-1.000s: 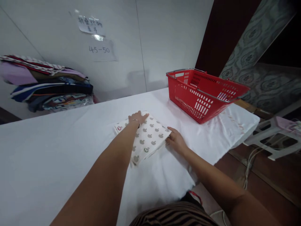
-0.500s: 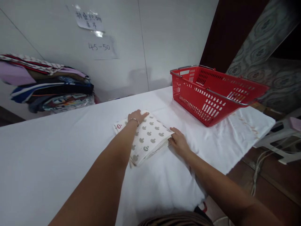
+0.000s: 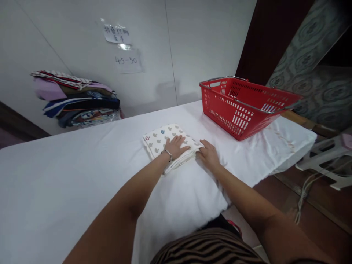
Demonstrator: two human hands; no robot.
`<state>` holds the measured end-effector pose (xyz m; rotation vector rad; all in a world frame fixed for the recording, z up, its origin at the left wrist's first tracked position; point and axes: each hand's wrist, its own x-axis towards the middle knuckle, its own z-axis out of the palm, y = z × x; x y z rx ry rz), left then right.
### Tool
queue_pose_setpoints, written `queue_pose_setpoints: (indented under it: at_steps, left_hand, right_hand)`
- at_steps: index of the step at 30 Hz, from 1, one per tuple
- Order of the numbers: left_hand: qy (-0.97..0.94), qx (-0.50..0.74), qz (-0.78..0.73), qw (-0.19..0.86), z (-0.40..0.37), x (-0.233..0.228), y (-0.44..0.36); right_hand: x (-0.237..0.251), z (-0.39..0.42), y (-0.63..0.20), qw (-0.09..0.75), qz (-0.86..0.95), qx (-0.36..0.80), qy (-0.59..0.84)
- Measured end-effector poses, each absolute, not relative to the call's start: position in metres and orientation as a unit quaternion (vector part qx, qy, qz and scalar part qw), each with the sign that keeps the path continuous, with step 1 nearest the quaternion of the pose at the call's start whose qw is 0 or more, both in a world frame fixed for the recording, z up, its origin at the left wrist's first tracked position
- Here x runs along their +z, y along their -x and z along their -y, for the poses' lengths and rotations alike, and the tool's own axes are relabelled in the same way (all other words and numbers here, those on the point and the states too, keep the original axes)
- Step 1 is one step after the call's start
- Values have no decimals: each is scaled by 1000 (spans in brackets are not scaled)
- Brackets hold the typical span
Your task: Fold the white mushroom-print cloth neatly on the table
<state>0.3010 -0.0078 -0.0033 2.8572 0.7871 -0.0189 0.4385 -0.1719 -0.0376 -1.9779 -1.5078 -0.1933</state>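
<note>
Arms: both bare from the lower picture edge to the hands; no sleeves visible.
Left hand (image 3: 177, 145): bare, no glove, no ring discernible.
Bracelet (image 3: 167, 152): thin metallic bangle, silver-toned, encircling the wrist directly behind the left hand.
Right hand (image 3: 209, 155): bare, no glove; the wrist behind it carries no band or watch.
Garment (image 3: 203, 247): dark fabric with narrow horizontal stripes in brown and black, at the lower picture edge, between the two forearms and well behind both hands.
Garment detail: stripe spacing fine and regular; garment type cannot be told.
</note>
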Motion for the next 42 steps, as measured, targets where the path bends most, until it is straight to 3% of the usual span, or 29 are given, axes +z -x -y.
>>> queue_pose_setpoints:
  at_steps: [6, 11, 15, 21, 28, 31, 36, 42]
  left_hand:
    - [-962, -8, -251, 108, 5, 3, -302]
    - [-952, 45, -271, 138, 27, 21, -282]
    - [-963, 100, -230, 97, 63, 27, -262]
    - [-960, 62, -273, 22, 84, 20, -255]
    - [-947, 45, -313, 48, 78, 21, -254]
    - [-942, 55, -324, 64, 77, 21, -254]
    - [-938, 59, -334, 76, 74, 21, -256]
    - [-935, 59, -340, 86, 72, 22, -256]
  right_hand:
    - [-46, 175, -447, 370, 513, -31, 774]
    - [-43, 176, -444, 307, 514, -48, 800]
    - [-37, 181, -437, 271, 532, -98, 796]
    - [-38, 178, -436, 293, 529, -90, 791]
    - [-41, 182, -447, 293, 555, -61, 776]
    - [-38, 187, -439, 271, 554, -71, 784]
    - [-28, 194, -418, 304, 557, -116, 764]
    - [-13, 184, -409, 228, 642, -139, 718]
